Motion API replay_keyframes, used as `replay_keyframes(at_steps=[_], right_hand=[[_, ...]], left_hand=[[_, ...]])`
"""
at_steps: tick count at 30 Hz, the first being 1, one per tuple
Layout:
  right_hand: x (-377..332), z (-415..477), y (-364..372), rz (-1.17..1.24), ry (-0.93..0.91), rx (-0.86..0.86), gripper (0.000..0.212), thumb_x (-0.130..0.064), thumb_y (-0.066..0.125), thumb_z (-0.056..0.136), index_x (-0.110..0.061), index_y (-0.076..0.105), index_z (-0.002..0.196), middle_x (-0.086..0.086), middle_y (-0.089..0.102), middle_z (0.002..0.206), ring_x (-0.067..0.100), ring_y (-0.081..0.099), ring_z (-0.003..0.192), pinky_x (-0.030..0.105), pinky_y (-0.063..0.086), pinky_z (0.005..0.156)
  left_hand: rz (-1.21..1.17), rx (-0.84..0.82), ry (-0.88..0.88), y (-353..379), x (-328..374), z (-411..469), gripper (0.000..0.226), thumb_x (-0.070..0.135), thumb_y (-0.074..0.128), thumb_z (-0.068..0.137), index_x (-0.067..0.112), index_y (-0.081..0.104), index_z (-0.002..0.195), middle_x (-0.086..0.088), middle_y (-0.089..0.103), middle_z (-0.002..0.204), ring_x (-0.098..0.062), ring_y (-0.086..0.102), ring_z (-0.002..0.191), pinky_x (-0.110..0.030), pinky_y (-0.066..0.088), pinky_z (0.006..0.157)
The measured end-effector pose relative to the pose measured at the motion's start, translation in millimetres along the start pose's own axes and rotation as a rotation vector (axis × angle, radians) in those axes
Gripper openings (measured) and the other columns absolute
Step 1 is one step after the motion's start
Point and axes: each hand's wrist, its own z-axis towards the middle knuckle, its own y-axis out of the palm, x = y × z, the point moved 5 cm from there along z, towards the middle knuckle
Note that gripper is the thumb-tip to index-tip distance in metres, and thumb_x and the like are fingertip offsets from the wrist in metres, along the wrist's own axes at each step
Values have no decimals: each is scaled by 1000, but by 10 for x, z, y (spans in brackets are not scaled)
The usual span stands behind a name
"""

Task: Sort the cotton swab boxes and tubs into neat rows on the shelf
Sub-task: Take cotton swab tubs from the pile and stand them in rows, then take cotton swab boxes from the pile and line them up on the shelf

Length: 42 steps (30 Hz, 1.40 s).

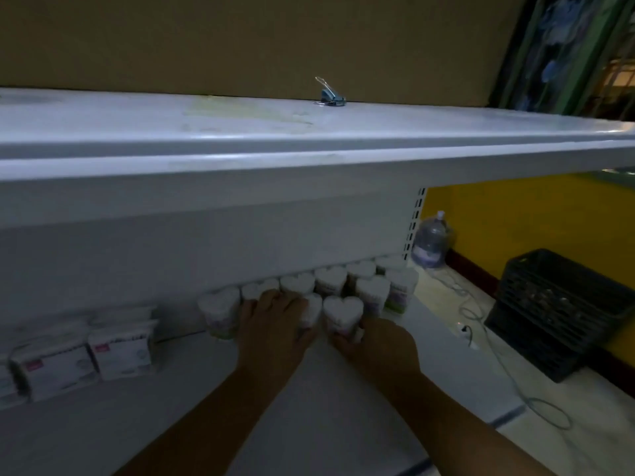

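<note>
Fingers: left hand (275,324) lies over a heart-shaped tub (311,312), fingers curled round it; right hand (376,341) grips the front tub (343,316) from below.
Tubs: heart-shaped tubs of swabs (330,280) crowd the shelf (192,389) in loose rows toward its right end.
Boxes: swab boxes (118,352) stand at left, well apart.
Above: binder clip (330,96) on the top shelf (240,132).
Floor: black crate (556,314), water bottle (432,240).
</note>
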Motion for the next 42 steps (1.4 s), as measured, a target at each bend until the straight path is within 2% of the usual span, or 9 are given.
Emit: replay_keyframes(at_steps=[4,16,20,23,27,31,33,36,42], right_hand=[[59,183,47,6,-163,-22,48,-61,50,86,-18,64,72,5,67,75,24,64,76,26,32,56],[108,468,124,24,-317,-287,54,-63,38,90,-19,67,103,3,67,108,21,62,102,28,47,78],[176,365,138,-33,-365,-353,64,-75,34,82,-20,64,88,3,67,100,21,62,97,25,39,67],[-24,88,98,-48,-534,-366,54,-68,28,89,-23,48,68,-2,58,77,18,59,87,26,31,63],[-850,-188,-116,83,-792,-249,40,-51,33,94,-22,44,68,-4,47,67,16,58,76,26,30,60],[-2047,-510,-175,158,-1000,-322,33,-43,41,95,-21,56,113,1,61,117,17,57,105,26,42,87],[-2665,-724,-148,104,-1104,-428,52,-42,43,95,-19,36,141,7,38,147,23,38,132,33,33,107],[-3485,-1057,-169,-62,-1277,-428,68,-40,44,95,-23,11,151,8,-4,159,25,0,146,39,6,118],[-4799,-1740,-293,-48,-1383,-482,64,-37,39,94,-36,5,149,-3,-16,158,23,-11,146,42,2,119]], left_hand=[[-20,-75,-48,37,63,82,55,35,91,44,13,73,91,-1,72,93,-26,67,86,-42,53,70],[90,-211,-75,-43,249,136,56,30,90,54,8,71,102,-10,70,106,-30,67,93,-48,56,78],[140,-304,-95,-142,228,-20,71,44,80,67,7,60,125,-12,59,129,-32,55,120,-50,42,98],[118,-404,-215,-298,-25,-202,74,54,55,86,19,29,146,-3,23,155,-20,12,145,-35,13,117],[190,-548,-332,-768,-502,-319,75,57,40,92,21,10,151,1,7,159,-15,-4,146,-36,4,119],[249,-637,-465,-1629,-1122,-695,75,57,38,93,24,5,151,3,1,160,-11,-6,145,-34,-3,116],[353,-692,-563,-2174,-1493,-1082,75,61,34,92,25,4,151,3,-1,160,-11,-8,145,-36,-3,117],[531,-841,-681,-2940,-1958,-1835,79,67,30,90,26,1,151,3,-4,159,-14,-8,146,-38,-2,117],[615,-843,-933,-4327,-2547,-3198,78,68,27,90,26,3,151,1,1,160,-17,-5,146,-44,1,118]])
